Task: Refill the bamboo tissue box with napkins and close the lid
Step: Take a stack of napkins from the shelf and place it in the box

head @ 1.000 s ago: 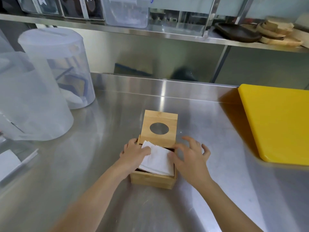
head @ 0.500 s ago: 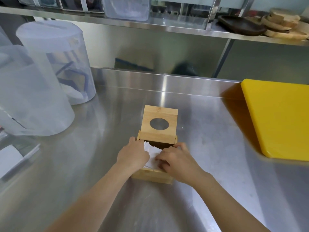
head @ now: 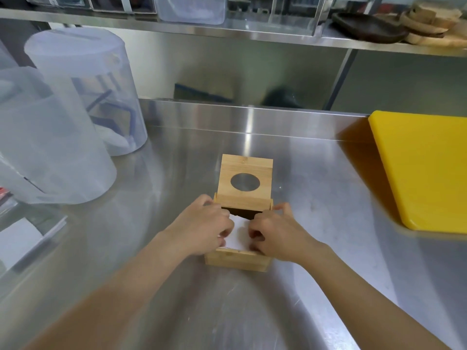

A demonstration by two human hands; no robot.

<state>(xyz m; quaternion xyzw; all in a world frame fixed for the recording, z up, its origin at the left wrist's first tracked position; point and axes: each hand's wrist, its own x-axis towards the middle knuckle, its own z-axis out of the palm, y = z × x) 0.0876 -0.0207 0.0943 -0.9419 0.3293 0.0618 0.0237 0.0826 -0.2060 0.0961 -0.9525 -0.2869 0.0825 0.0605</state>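
Note:
The bamboo tissue box point(head: 237, 259) stands on the steel counter, near the middle. Its lid point(head: 245, 183), with a round hole, stands upright at the box's far edge. White napkins point(head: 238, 234) lie inside the box, mostly covered by my hands. My left hand point(head: 204, 224) rests over the left side of the opening, fingers curled down onto the napkins. My right hand point(head: 274, 232) covers the right side, fingers bent and pressing the stack too. How deep the napkins sit is hidden.
A yellow cutting board point(head: 424, 170) lies at the right. Two large translucent plastic containers point(head: 83, 97) stand at the left, with a clear tray holding white paper point(head: 20, 238) in front of them. A steel shelf point(head: 227, 29) with bins and wooden plates runs above.
The napkin stack stuck out of the box a second ago; both hands have closed in over it and pushed it down inside. The lid stays upright.

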